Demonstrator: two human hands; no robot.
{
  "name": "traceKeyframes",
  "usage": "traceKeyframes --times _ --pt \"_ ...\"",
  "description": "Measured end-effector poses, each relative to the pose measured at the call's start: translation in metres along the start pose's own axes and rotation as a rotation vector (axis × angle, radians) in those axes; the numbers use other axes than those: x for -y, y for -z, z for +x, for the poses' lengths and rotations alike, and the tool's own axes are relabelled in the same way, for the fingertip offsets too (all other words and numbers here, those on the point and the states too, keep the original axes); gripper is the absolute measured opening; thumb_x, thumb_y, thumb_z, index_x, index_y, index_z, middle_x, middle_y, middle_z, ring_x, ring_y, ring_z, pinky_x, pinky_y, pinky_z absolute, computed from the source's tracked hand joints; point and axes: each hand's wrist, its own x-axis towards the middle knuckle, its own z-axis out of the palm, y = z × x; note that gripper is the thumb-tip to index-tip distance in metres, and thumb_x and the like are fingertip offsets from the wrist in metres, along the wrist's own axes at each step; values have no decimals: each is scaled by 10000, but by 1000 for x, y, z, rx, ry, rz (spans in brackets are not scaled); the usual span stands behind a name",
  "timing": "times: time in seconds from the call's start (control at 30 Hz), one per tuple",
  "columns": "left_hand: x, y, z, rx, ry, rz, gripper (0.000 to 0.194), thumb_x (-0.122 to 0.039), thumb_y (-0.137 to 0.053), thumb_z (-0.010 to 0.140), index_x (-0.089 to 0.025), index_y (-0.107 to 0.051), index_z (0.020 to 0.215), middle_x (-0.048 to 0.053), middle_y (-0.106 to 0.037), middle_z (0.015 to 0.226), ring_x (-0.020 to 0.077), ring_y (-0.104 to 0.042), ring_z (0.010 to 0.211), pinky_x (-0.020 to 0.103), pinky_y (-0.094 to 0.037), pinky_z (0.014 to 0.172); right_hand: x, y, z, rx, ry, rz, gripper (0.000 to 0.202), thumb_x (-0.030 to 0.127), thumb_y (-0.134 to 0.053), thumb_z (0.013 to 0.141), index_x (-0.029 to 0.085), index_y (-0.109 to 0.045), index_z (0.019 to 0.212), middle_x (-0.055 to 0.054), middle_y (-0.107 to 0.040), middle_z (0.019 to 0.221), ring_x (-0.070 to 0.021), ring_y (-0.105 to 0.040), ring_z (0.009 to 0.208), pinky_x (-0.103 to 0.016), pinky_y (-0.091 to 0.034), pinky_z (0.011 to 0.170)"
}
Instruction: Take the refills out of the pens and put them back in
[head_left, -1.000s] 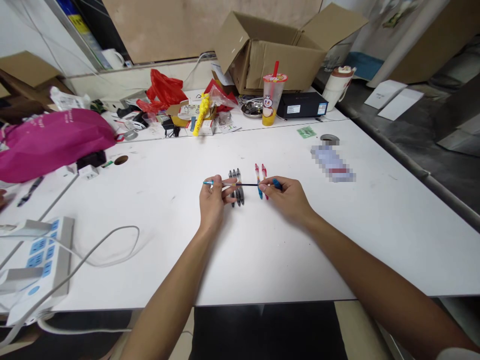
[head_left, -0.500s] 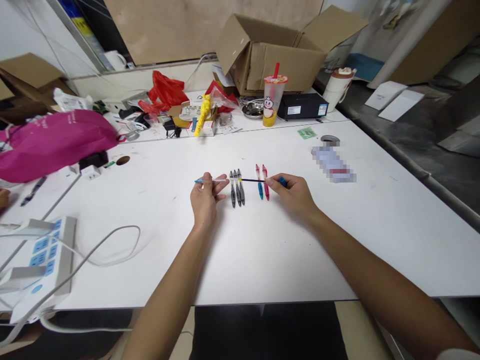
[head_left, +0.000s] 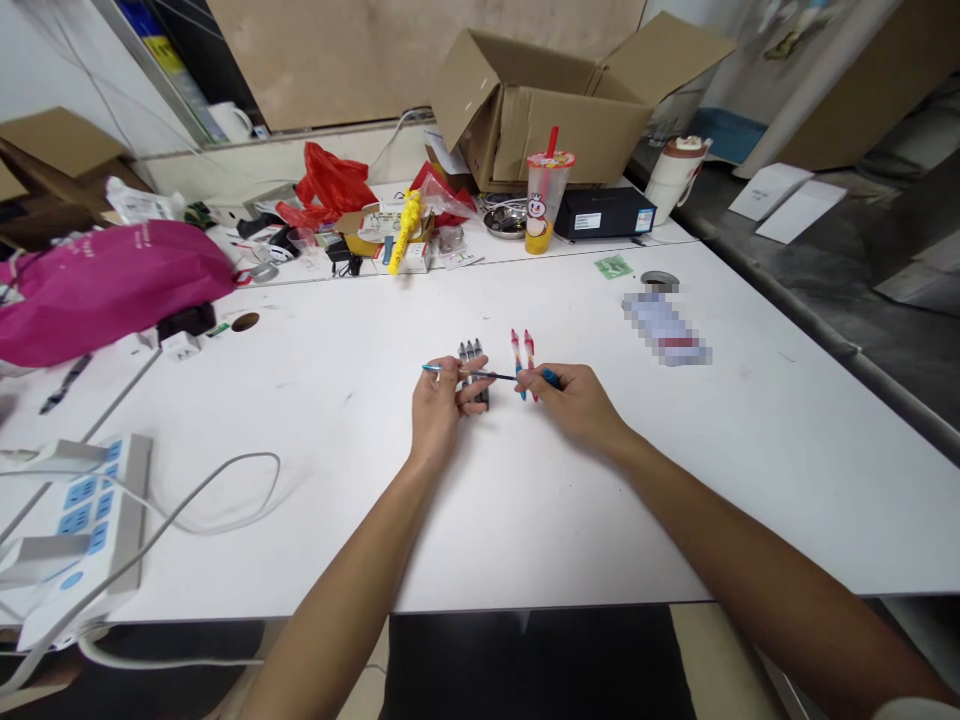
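Observation:
My left hand (head_left: pixel 433 415) pinches a clear pen barrel with a light-blue end (head_left: pixel 431 367) between thumb and forefinger, other fingers spread. My right hand (head_left: pixel 581 400) is closed on a blue pen grip (head_left: pixel 552 378), from which a thin dark ink refill (head_left: pixel 507 377) points left. The refill's far end appears to lie inside the clear barrel, with a stretch still showing between the hands. Three black pens (head_left: pixel 470 350) lie side by side, partly covered by my left fingers. Two more pens, one pink and blue (head_left: pixel 515 343), one pink (head_left: pixel 529 343), lie by my right fingertips.
A pixelated blurred item (head_left: pixel 667 330) and a tape roll (head_left: pixel 660 279) lie to the right. Farther back stand a drink cup (head_left: pixel 538 215), a black box (head_left: pixel 604 213) and an open carton (head_left: pixel 562 130). A power strip (head_left: pixel 124 520) with cables occupies the left, below a magenta bag (head_left: pixel 120 285).
My left hand has moved right, over the black pens, and my right hand slightly left and down. The barrel and refill have come together, and less of the refill shows between the hands.

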Motion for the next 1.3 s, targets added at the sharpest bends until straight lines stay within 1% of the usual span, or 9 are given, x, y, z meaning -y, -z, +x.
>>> traceKeyframes --times 0.1,0.27,0.33,0.43,0.53,0.97,1.13,1.23,1.3 --pt "3 -4 -2 41 5 -27 422 -581 -682 878 -207 -517 983 136 -763 1157 230 -785 887 215 -570 523 0 0 -2 32 -7 -5 502 661 -595 892 190 -760 844 22 -482 606 -124 -360 552 -290 -275 528" --pt "-1 0 2 -39 -4 -68 395 -559 -649 914 -200 -505 992 137 -771 1088 205 -785 862 180 -543 512 0 6 0 66 72 114 471 611 -428 1002 217 -685 988 12 -528 684 -141 -450 607 -297 -359 583" --pt "-3 1 3 -56 -6 -70 396 -556 -655 912 -199 -505 991 133 -771 1074 206 -785 867 173 -533 505 0 7 1 59 95 63 395 566 -503 987 221 -693 955 0 -586 719 -151 -503 653 -306 -400 630" --pt "-5 2 3 -66 -7 -64 407 -560 -673 897 -201 -507 989 123 -768 1063 211 -785 869 173 -525 499 -2 6 2 43 121 -15 280 491 -654 913 233 -747 968 -36 -708 875 -187 -597 782 -335 -459 730" --pt "-3 2 3 -65 -11 -61 406 -557 -685 887 -200 -517 987 113 -763 1057 204 -784 851 171 -518 496 -4 4 1 40 120 -25 258 454 -686 884 249 -777 1011 -56 -748 995 -209 -636 839 -356 -490 752" --pt "-2 1 1 -71 -26 -53 411 -539 -727 858 -202 -539 1002 89 -753 1037 185 -780 823 167 -522 512 1 6 -1 78 163 -25 250 422 -656 909 245 -778 1036 -60 -729 988 -197 -619 837 -359 -487 757" --pt "4 -3 -2 12 15 5 409 -557 -708 867 -198 -561 999 99 -765 1047 206 -780 848 205 -554 539 0 1 -2 108 195 -31 265 408 -665 910 260 -777 1098 -47 -687 941 -188 -601 811 -360 -483 759" --pt "6 -4 -3 33 38 51 410 -561 -705 868 -187 -591 990 126 -771 1075 225 -774 909 236 -581 573 0 -1 -3 151 241 -24 307 378 -648 921 281 -744 1197 -53 -685 1012 -189 -613 854 -358 -497 768" --pt "6 -4 -4 21 34 55 409 -558 -706 868 -183 -600 992 138 -772 1093 232 -770 939 244 -589 583 -1 -2 -4 147 202 26 345 386 -652 919 276 -712 1240 -64 -695 1091 -182 -629 842 -355 -511 752"
